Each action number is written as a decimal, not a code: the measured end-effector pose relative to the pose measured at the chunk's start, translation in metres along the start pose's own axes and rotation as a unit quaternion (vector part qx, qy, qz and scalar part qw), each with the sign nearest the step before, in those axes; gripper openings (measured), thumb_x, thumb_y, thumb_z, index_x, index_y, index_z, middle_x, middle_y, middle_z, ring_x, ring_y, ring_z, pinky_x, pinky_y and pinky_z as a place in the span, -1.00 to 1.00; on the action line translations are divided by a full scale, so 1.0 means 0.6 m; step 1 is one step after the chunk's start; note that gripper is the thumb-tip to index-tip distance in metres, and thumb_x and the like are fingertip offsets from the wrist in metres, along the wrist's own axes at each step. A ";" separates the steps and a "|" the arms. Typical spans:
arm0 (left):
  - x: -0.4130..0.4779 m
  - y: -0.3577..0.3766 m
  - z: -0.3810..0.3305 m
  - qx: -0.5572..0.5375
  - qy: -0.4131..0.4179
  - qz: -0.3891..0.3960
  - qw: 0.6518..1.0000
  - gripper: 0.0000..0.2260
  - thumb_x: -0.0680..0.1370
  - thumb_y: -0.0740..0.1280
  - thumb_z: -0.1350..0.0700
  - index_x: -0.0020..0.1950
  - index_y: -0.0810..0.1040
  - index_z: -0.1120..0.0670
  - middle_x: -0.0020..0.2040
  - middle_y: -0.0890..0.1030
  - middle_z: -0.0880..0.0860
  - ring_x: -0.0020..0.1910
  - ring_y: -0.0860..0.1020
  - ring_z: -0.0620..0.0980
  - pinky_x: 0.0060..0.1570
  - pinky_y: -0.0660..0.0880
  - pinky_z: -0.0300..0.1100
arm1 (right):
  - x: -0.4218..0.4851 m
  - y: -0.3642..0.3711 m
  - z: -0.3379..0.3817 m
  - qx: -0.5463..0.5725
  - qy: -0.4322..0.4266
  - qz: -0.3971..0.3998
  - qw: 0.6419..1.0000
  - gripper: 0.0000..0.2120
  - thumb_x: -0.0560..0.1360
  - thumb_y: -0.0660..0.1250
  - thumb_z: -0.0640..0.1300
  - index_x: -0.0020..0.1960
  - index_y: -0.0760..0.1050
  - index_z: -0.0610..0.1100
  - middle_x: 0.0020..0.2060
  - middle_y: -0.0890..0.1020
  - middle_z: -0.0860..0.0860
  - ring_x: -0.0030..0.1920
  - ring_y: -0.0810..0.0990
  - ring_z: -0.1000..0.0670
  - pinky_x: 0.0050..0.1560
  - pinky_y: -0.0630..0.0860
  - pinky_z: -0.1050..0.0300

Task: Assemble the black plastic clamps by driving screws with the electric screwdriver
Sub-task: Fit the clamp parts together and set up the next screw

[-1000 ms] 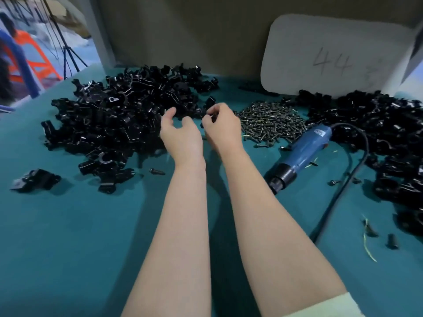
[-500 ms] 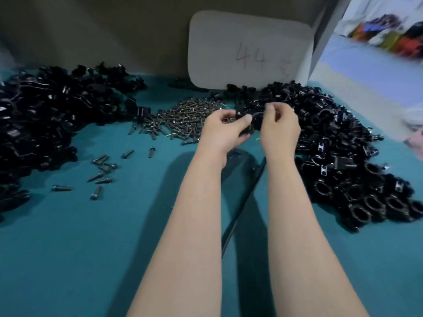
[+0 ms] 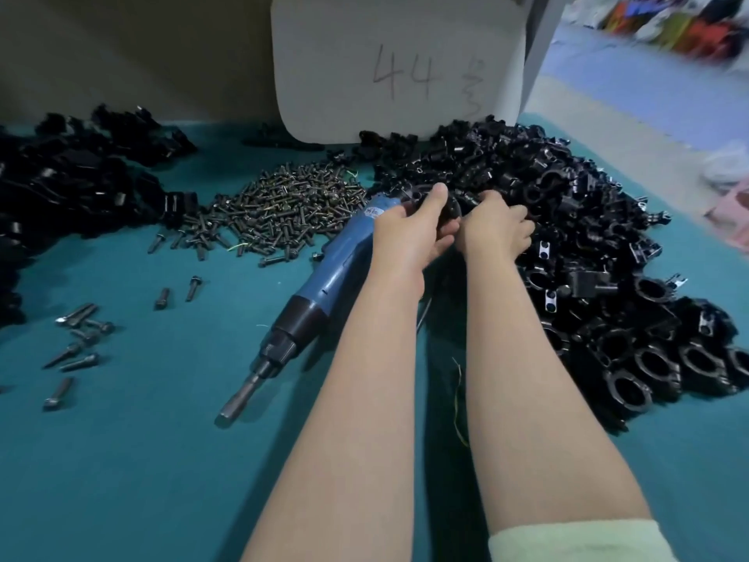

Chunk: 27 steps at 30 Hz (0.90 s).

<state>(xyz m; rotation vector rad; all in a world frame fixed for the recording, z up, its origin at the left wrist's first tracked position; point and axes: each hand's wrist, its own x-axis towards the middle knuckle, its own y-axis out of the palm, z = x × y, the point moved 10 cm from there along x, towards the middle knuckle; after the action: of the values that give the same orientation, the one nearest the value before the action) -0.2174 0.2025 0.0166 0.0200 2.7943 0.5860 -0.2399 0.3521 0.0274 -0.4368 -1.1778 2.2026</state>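
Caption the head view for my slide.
Left hand and right hand hold a black clamp by the right pile; the blue electric screwdriver lies on the teal table beside the screws.

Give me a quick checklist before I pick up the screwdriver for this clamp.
1. Grip: ok, the left hand and right hand both hold the black clamp.
2. Screw seated in it: cannot tell, the hands hide it.
3. Tool free: ok, the electric screwdriver lies on the table, ungripped.
4. Driver tip: ok, the bit is fitted.
5. Supply: ok, the screw pile is plentiful.
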 end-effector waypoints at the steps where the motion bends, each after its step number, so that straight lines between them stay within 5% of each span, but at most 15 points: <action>1: 0.003 0.000 0.003 -0.015 -0.003 -0.002 1.000 -0.85 0.59 0.33 0.08 -0.04 0.50 0.16 -0.13 0.60 0.10 -0.26 0.58 -0.11 -0.18 0.58 -0.28 | 0.002 0.000 -0.002 -0.010 0.005 -0.004 1.000 -0.58 0.54 0.29 -0.06 0.37 0.35 -0.09 0.40 0.27 -0.20 0.38 0.23 -0.22 0.38 0.17 -0.03; 9: -0.002 -0.013 0.005 -0.091 -0.020 -0.027 0.995 -0.85 0.61 0.21 0.25 0.14 0.44 0.27 -0.13 0.54 0.13 -0.25 0.57 -0.05 -0.12 0.58 -0.24 | 0.003 -0.002 -0.001 -0.010 -0.008 -0.027 1.000 -0.63 0.55 0.24 -0.15 0.34 0.37 -0.11 0.34 0.41 -0.15 0.37 0.31 -0.18 0.35 0.20 -0.04; 12: -0.004 -0.016 0.008 -0.078 -0.027 -0.030 0.996 -0.76 0.59 0.27 0.22 0.24 0.44 0.27 -0.06 0.57 0.14 -0.16 0.57 -0.04 -0.02 0.55 -0.21 | -0.009 -0.027 0.003 0.065 -0.014 -0.069 0.995 -0.67 0.56 0.27 -0.08 0.31 0.40 -0.08 0.32 0.43 -0.11 0.35 0.32 -0.15 0.34 0.21 -0.06; 15: -0.004 -0.031 -0.002 -0.065 -0.013 -0.056 0.996 -0.78 0.56 0.36 0.17 0.16 0.45 0.17 0.09 0.56 0.12 0.00 0.51 -0.01 0.08 0.52 -0.17 | -0.040 -0.063 0.034 0.231 -0.106 -0.105 0.961 -0.72 0.55 0.31 -0.05 0.23 0.42 -0.07 0.12 0.53 -0.06 0.12 0.48 -0.03 0.14 0.39 0.09; 18: -0.018 -0.053 -0.028 -0.095 0.020 -0.071 0.993 -0.86 0.56 0.37 0.18 0.03 0.42 0.13 -0.04 0.56 0.07 -0.09 0.55 -0.06 0.03 0.52 -0.18 | -0.079 -0.075 0.060 0.395 -0.143 -0.033 0.907 -0.86 0.53 0.34 -0.07 0.07 0.51 -0.06 -0.15 0.60 -0.01 -0.07 0.60 0.01 0.07 0.55 0.02; 22: -0.056 -0.091 -0.065 -0.130 0.077 -0.071 0.986 -0.92 0.58 0.33 0.21 -0.10 0.48 0.14 -0.15 0.60 0.06 -0.18 0.59 -0.08 0.00 0.58 -0.18 | -0.148 -0.050 0.090 0.512 -0.144 0.089 0.842 -0.92 0.53 0.37 -0.17 0.01 0.57 -0.13 -0.24 0.59 0.04 -0.35 0.57 0.21 -0.12 0.60 0.23; 27: -0.118 -0.175 -0.077 -0.172 0.102 -0.113 0.973 -0.92 0.58 0.32 0.22 -0.11 0.50 0.12 -0.21 0.63 0.04 -0.32 0.63 -0.14 -0.27 0.58 -0.29 | -0.247 0.000 0.130 0.495 -0.182 0.185 0.829 -0.89 0.55 0.33 -0.18 0.05 0.59 -0.10 -0.23 0.64 0.07 -0.18 0.62 0.19 -0.11 0.57 0.32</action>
<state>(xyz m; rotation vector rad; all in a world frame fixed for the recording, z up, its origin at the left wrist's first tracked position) -0.1575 0.0831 0.0348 -0.4471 2.7870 1.0532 -0.1680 0.2077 0.0719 0.2367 0.0554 2.9419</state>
